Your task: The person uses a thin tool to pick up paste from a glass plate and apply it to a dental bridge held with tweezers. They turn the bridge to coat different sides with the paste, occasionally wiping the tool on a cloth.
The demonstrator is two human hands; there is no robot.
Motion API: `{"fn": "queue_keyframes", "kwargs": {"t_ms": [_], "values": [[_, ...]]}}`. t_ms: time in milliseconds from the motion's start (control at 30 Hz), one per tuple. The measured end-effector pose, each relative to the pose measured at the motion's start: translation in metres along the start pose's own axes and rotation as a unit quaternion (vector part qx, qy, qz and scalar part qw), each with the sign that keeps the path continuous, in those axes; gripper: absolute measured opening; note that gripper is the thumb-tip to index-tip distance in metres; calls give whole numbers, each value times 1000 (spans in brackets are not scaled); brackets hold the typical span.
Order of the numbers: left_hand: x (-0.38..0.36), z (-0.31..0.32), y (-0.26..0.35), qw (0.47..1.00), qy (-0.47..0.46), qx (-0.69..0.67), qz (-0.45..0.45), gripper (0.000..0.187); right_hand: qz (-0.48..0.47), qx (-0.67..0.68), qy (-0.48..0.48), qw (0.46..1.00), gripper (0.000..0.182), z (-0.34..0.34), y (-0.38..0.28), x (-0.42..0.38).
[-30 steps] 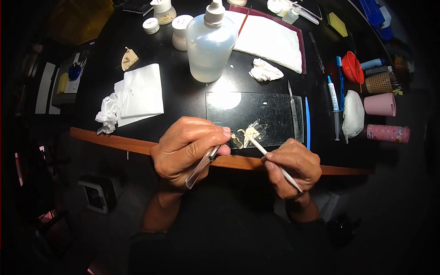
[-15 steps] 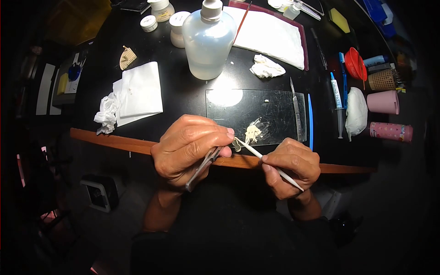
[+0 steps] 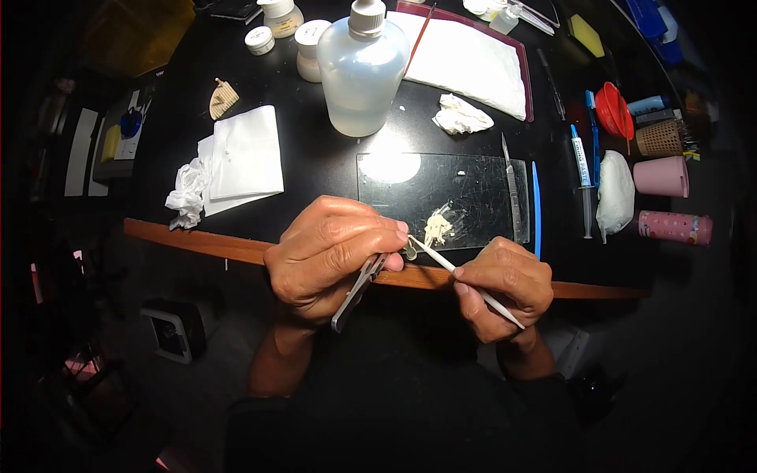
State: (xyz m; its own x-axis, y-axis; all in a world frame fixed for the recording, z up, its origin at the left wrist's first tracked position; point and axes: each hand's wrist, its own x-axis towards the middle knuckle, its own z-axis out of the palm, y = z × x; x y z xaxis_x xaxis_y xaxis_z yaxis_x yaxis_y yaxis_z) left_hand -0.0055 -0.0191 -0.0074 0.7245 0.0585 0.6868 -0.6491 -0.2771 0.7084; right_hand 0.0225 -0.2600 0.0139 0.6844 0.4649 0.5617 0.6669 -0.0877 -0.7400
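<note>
My left hand (image 3: 339, 256) is closed around a pair of metal tweezers (image 3: 359, 293), whose rear end sticks out toward me below the palm. At its fingertips is a small pale piece (image 3: 411, 251), mostly covered by the fingers and too small to name. My right hand (image 3: 507, 288) grips a slim white pointed tool (image 3: 441, 262) like a pen, its tip right at that piece. Just beyond the tip, a patch of cream-coloured paste (image 3: 438, 226) is smeared on a scratched glass slab (image 3: 481, 183).
A large squeeze bottle (image 3: 363, 79) stands behind the slab. Folded tissues (image 3: 246, 154) lie left. A scalpel-like metal tool (image 3: 511, 185), a blue stick (image 3: 538, 205) and a paste syringe (image 3: 582, 162) lie right, near pink cups (image 3: 661, 176). The wooden table edge (image 3: 197, 243) runs beneath my hands.
The whole view has shifted slightly. The tweezers' rear end has swung a little right and down, while the white tool's tip stays at my left fingertips.
</note>
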Motion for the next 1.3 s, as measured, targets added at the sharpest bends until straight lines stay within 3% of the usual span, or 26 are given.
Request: {"fn": "queue_keyframes", "kwargs": {"t_ms": [567, 767, 1300], "values": [[-1, 1, 1, 1000, 11, 11, 0, 24, 7, -19, 27, 999, 21, -2, -3, -4], [-3, 4, 2, 999, 35, 28, 1, 23, 17, -157, 57, 986, 20, -4, -6, -17], [-2, 2, 1, 999, 40, 16, -7, 22, 22, -83, 13, 996, 21, -11, -6, -17]]}}
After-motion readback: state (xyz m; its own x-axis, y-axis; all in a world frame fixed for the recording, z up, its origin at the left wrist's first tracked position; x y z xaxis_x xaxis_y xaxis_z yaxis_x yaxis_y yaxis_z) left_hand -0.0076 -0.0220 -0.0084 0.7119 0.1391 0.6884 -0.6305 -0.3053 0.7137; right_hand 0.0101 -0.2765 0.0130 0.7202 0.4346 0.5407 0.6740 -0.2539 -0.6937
